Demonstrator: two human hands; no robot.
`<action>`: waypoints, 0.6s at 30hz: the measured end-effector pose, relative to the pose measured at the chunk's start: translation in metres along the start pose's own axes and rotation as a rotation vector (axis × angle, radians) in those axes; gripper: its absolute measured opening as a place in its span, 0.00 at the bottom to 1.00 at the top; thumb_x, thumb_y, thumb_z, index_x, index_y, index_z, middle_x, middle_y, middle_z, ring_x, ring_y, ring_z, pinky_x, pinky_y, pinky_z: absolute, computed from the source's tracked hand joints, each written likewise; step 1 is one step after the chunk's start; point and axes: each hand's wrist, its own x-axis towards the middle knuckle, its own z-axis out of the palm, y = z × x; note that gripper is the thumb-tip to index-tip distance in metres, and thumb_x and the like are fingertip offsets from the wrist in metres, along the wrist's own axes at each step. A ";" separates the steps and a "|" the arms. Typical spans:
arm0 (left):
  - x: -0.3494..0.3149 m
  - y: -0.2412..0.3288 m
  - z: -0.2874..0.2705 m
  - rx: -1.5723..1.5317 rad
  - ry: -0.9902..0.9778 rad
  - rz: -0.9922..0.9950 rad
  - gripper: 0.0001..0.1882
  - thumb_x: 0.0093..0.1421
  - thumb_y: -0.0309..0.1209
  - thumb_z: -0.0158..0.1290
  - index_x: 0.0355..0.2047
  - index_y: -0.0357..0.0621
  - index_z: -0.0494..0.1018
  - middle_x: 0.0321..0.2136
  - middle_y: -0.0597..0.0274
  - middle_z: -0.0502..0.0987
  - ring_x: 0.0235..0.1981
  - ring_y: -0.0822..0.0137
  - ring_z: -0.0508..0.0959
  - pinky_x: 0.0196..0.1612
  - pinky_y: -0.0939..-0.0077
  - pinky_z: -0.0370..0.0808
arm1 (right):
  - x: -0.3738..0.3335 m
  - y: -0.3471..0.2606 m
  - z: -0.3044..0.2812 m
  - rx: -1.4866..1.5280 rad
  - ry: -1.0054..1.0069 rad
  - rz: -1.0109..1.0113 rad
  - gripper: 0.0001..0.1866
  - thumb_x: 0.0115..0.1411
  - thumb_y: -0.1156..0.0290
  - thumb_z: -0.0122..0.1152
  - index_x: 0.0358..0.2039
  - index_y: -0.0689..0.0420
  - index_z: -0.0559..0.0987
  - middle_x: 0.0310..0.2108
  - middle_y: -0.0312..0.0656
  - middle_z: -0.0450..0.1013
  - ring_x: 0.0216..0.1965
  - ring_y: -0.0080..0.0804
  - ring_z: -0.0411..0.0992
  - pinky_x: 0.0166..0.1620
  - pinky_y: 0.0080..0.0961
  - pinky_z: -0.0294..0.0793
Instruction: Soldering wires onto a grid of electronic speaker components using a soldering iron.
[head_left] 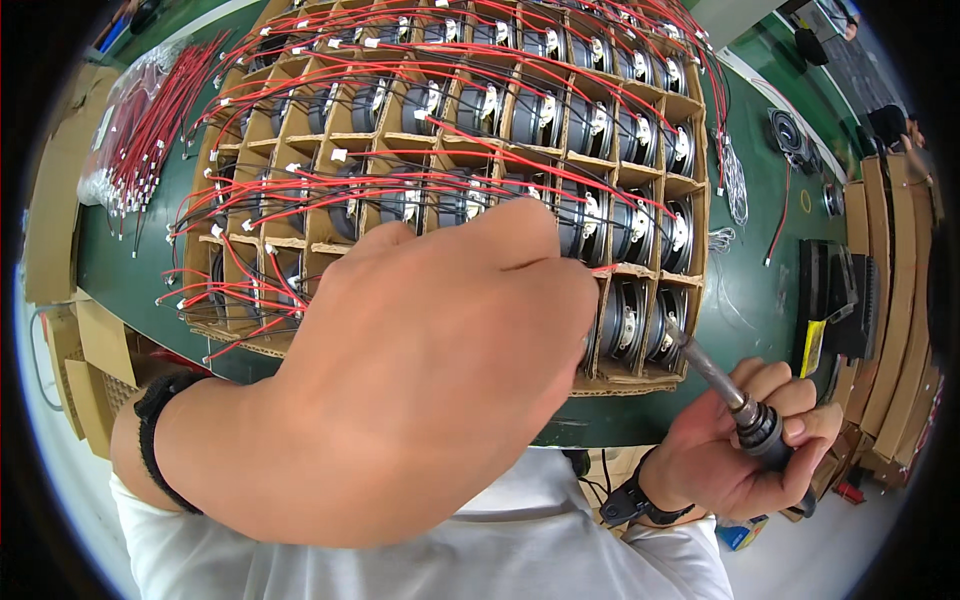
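Observation:
My right hand grips a soldering iron, its fingers wrapped round the dark handle. The metal tip points up and left at a round speaker in the carton's near right corner cell. Over the near middle of the carton is my left hand, closed, with its fingertips hidden beneath it. A short bit of red wire shows beside its knuckles; whatever it holds is out of sight. The divided cardboard carton has round black speakers standing on edge in its cells, many with red and black wires ending in white plugs.
A plastic bag of red wires lies on the green table at the left. On the right are a loose speaker, coiled wire and a black device. Cardboard boxes stand beyond the table's right side.

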 end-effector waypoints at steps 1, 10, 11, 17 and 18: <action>0.000 0.001 -0.001 0.014 -0.007 -0.003 0.07 0.51 0.20 0.61 0.29 0.45 0.77 0.28 0.62 0.71 0.19 0.63 0.72 0.23 0.69 0.68 | 0.000 0.000 0.000 -0.002 0.012 0.012 0.16 0.74 0.57 0.43 0.31 0.53 0.62 0.19 0.36 0.57 0.17 0.26 0.50 0.23 0.27 0.51; 0.002 0.006 -0.001 0.056 0.055 0.095 0.09 0.47 0.22 0.64 0.29 0.44 0.77 0.28 0.62 0.71 0.26 0.60 0.73 0.30 0.65 0.67 | 0.002 -0.003 0.001 0.001 0.084 0.011 0.15 0.73 0.58 0.41 0.30 0.51 0.63 0.18 0.34 0.56 0.18 0.23 0.51 0.26 0.26 0.51; 0.004 0.008 0.000 0.008 0.116 0.082 0.10 0.46 0.22 0.64 0.29 0.43 0.78 0.28 0.62 0.71 0.26 0.60 0.73 0.30 0.65 0.66 | 0.002 -0.003 0.000 0.001 0.118 0.007 0.15 0.73 0.59 0.40 0.29 0.51 0.63 0.18 0.33 0.56 0.17 0.22 0.52 0.26 0.25 0.51; 0.007 0.029 -0.047 0.378 0.158 0.157 0.12 0.37 0.20 0.65 0.26 0.41 0.79 0.25 0.60 0.71 0.26 0.60 0.71 0.29 0.70 0.65 | 0.010 -0.011 -0.017 0.045 0.130 -0.017 0.15 0.74 0.57 0.41 0.30 0.50 0.61 0.20 0.33 0.56 0.20 0.24 0.48 0.27 0.26 0.50; 0.005 0.032 -0.050 0.412 0.133 0.140 0.12 0.37 0.21 0.66 0.26 0.41 0.79 0.25 0.60 0.71 0.26 0.60 0.71 0.29 0.69 0.65 | 0.010 -0.012 -0.019 -0.025 0.149 -0.021 0.15 0.75 0.57 0.40 0.31 0.50 0.61 0.20 0.33 0.56 0.20 0.23 0.49 0.28 0.25 0.50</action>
